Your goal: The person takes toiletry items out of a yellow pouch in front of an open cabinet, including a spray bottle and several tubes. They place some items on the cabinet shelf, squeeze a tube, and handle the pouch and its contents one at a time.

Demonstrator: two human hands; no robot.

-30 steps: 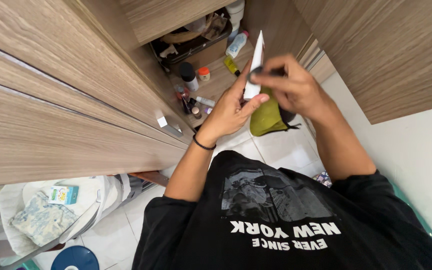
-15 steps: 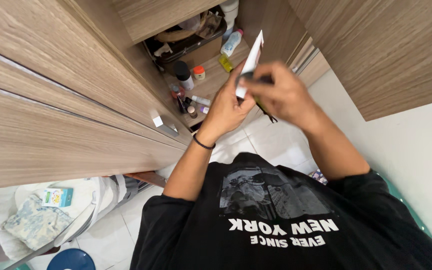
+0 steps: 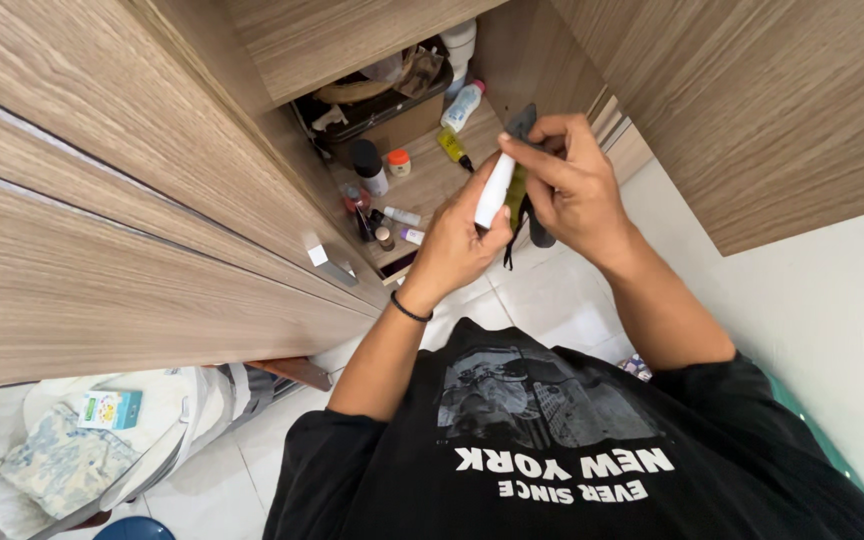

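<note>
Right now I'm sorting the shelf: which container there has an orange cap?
The small jar beside the taller dark-capped bottle; no other shelf container shows an orange top.

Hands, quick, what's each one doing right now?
Left hand: closed on a white plastic tube.
Right hand: pinching the tube's top, with an olive-green pouch behind.

A black short-sleeved T-shirt [image 3: 552, 450] is worn, its sleeves ending above the elbows so that both forearms are left bare. The chest is printed with a grey, photograph-like picture [image 3: 542, 395], and beneath it two lines of white block lettering [image 3: 562, 475] are set, seen upside down from the head camera. A thin black band [image 3: 410, 308] is worn around the wrist of the left hand [image 3: 457, 245]. The right hand [image 3: 572, 185] is bare, and nothing is worn at its wrist. Short, plain fingernails are seen on both hands.
</note>
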